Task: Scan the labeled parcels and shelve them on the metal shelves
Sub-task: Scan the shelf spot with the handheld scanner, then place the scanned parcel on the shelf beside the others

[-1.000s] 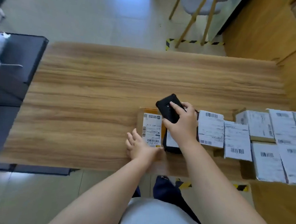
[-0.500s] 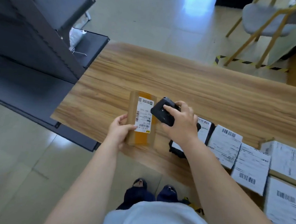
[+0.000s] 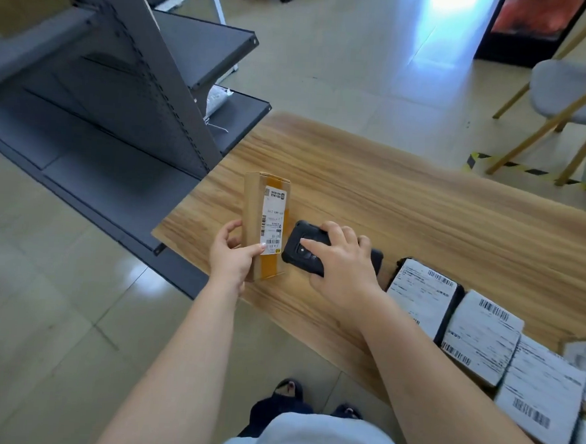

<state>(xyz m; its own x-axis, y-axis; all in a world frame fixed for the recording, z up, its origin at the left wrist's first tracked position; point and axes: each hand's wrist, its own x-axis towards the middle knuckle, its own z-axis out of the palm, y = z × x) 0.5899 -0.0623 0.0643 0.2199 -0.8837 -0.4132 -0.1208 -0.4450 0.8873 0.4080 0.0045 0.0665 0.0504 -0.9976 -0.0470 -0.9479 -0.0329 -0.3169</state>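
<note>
Pale floor tiles run under a wooden table [image 3: 405, 208], and grey metal shelves [image 3: 113, 108] stand just beyond its end, up and away from the left hand. The left hand [image 3: 233, 256] grips a tall brown cardboard parcel [image 3: 255, 219] at its lower part — thumb curled across the front edge by the white label [image 3: 273, 220], fingers round the far side. The parcel is tilted up on the table's near corner, label facing the right hand. The right hand [image 3: 342, 264] lies on top of a black handheld scanner [image 3: 305, 248], fingers curled over its body and forefinger stretched along its back, the scanner's end almost touching the parcel. Past the right wrist, a row of more labelled parcels [image 3: 480, 333] lies flat along the table's near edge, barcodes upward. Well beyond the right hand stands a wooden-legged chair [image 3: 567, 91] — yellow-black floor tape [image 3: 528, 169] runs at its feet.
</note>
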